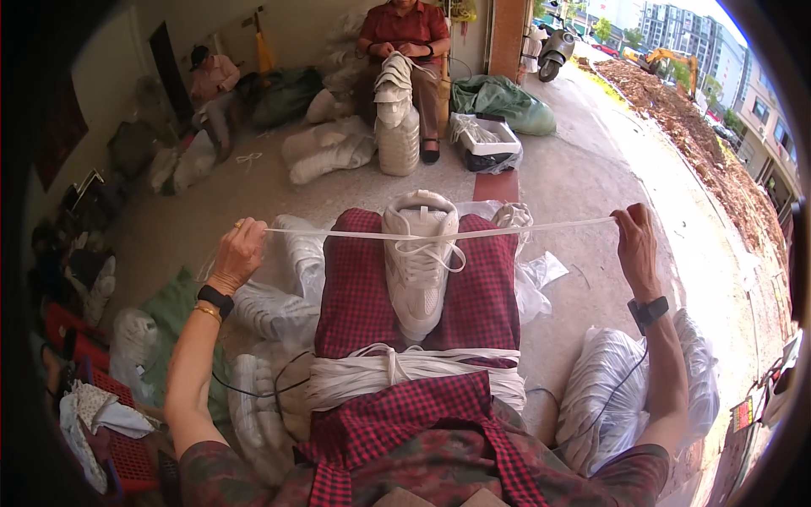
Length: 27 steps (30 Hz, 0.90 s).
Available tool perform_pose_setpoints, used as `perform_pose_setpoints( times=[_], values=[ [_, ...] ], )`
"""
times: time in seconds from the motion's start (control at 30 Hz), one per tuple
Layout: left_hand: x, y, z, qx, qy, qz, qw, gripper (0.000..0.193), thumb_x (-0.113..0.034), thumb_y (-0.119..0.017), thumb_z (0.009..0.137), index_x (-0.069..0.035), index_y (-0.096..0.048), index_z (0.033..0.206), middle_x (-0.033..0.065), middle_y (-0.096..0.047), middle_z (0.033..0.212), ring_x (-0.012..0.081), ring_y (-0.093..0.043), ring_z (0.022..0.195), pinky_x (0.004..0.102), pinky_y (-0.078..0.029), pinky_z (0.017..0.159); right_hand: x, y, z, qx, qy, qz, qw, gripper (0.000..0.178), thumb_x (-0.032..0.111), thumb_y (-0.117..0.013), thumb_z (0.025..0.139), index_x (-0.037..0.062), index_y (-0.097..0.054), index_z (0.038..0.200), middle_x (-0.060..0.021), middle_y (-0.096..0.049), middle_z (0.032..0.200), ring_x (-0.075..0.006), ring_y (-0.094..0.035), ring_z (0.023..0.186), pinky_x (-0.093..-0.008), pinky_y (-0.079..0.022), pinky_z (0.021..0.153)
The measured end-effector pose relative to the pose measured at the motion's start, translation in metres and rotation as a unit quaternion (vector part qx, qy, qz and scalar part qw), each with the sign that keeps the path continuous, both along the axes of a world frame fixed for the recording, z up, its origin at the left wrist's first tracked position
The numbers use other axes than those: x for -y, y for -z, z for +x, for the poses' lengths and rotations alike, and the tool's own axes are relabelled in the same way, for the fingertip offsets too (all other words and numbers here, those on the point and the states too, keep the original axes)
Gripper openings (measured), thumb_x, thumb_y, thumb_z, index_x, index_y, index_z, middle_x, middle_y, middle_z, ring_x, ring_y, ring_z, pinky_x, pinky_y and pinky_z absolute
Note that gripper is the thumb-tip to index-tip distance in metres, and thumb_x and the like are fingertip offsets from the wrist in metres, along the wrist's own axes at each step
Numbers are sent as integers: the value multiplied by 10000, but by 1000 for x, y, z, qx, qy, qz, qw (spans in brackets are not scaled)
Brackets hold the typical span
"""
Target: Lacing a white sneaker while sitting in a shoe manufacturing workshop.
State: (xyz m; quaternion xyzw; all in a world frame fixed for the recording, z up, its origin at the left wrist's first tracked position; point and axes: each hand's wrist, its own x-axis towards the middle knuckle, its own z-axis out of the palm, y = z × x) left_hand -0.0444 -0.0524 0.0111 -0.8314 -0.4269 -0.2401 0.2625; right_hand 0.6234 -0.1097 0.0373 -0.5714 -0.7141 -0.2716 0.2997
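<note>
A white shoelace (355,234) is stretched taut across the view, one end pinched in my left hand (243,250) and the other in my right hand (635,248). Below and behind it, a white sneaker (416,275) rests between my knees with its toe toward me. A loose lace loop and bow-like strands lie over its front. Across my lap, on a red-and-black checked apron (359,296), lies a thick bundle of white laces (422,368), tied round at the middle. Both hands are held wide apart, each beyond a knee.
Plastic bags of white shoes (604,393) stand at my right, more shoes (274,313) at my left. A red basket with cloths (127,431) is at far left. Ahead, a seated person (410,38) works behind a shoe stack (397,127), near a white box (486,139).
</note>
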Motion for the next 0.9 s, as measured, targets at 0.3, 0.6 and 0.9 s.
perform_pose_setpoints(
  times=[0.3, 0.6, 0.9],
  values=[
    [32, -16, 129, 224, 157, -164, 948, 189, 51, -650, 821, -45, -707, 975, 110, -606, 1049, 266, -611, 860, 356, -497, 787, 8, 10, -135, -154, -242, -19, 958, 188, -23, -632, 885, 41, -704, 1047, -107, -595, 884, -237, -600, 761, -350, -485, 645],
    [31, -5, 180, 78, 299, -231, 923, 89, 0, -725, 776, -17, -688, 855, 79, -575, 1035, 249, -569, 863, 363, -468, 809, -9, 13, -188, -298, -283, -128, 903, 171, 9, -617, 900, 22, -721, 1035, -89, -685, 843, -154, -627, 705, -297, -494, 634],
    [28, 2, 191, 59, 314, -164, 933, 84, -2, -733, 767, -18, -687, 835, 81, -575, 1067, 271, -562, 933, 364, -474, 827, -24, 28, -205, -527, -352, -264, 727, 167, 115, -675, 953, -42, -687, 1007, -53, -717, 796, -67, -646, 741, -228, -515, 629]
  ],
)
